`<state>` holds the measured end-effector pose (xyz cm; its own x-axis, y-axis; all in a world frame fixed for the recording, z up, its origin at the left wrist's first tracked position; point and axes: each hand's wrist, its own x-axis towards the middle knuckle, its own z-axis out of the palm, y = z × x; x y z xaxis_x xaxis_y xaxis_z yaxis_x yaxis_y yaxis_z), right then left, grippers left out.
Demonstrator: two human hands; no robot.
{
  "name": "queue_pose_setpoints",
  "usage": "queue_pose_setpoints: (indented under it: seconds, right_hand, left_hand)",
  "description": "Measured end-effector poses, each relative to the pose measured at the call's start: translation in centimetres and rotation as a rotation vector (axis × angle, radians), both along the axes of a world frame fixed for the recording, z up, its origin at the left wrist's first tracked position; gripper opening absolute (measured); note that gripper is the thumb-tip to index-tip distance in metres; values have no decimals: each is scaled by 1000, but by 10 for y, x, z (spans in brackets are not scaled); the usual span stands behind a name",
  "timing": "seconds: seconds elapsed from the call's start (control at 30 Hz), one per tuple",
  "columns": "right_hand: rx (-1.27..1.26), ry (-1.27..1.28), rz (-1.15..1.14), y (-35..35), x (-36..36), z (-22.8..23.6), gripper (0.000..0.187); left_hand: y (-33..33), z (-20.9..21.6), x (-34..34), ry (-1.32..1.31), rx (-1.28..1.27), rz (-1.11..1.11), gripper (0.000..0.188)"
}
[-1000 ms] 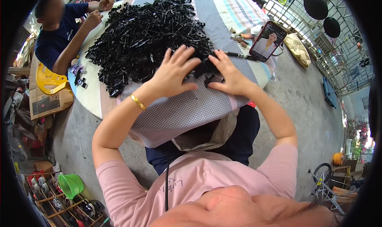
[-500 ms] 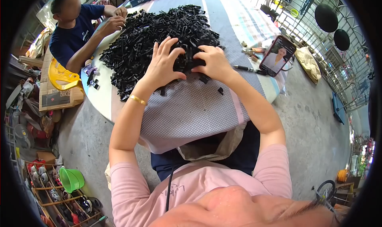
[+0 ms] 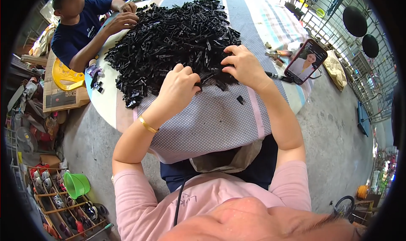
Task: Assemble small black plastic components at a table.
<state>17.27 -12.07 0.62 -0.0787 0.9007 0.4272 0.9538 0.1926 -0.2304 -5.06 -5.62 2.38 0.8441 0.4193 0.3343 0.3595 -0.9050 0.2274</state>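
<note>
A broad heap of small black plastic clip-like pieces (image 3: 182, 38) covers the middle of the cloth-covered table. At its near edge is my left hand (image 3: 179, 85), a gold bangle at the wrist, fingers curled in and thumb close to the index finger. Something small and black shows at those fingertips; its exact shape is hidden. My right hand (image 3: 245, 68) is at the heap's right edge, its fingers bent but apart and touching the outer pieces. One loose black piece (image 3: 240, 99) lies on the cloth nearer to me, below the right hand.
Across the left side a co-worker (image 3: 80, 29) handles something small at the heap. A phone (image 3: 305, 62) stands propped on the right, beside a pen (image 3: 277, 76) and small tools. A yellow stool (image 3: 63, 76), cardboard box (image 3: 63, 100), green bucket (image 3: 77, 185) and shoe rack (image 3: 57, 207) stand left.
My left hand has drawn back toward me from the heap, its fingers curling in. My right hand has shifted slightly right and nearer, away from the left. The view has shifted a little.
</note>
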Motion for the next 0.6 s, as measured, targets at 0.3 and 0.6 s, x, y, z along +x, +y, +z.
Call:
queue_pose_setpoints:
  seconds: [0.3, 0.6]
  right_hand:
    - [59, -89, -70, -5, -6, 0, 17]
    - [214, 53, -29, -8, -12, 13, 15]
  left_hand:
    - [-6, -18, 15, -195, -67, -69, 8]
    - [19, -12, 13, -588, -1475, -35, 17]
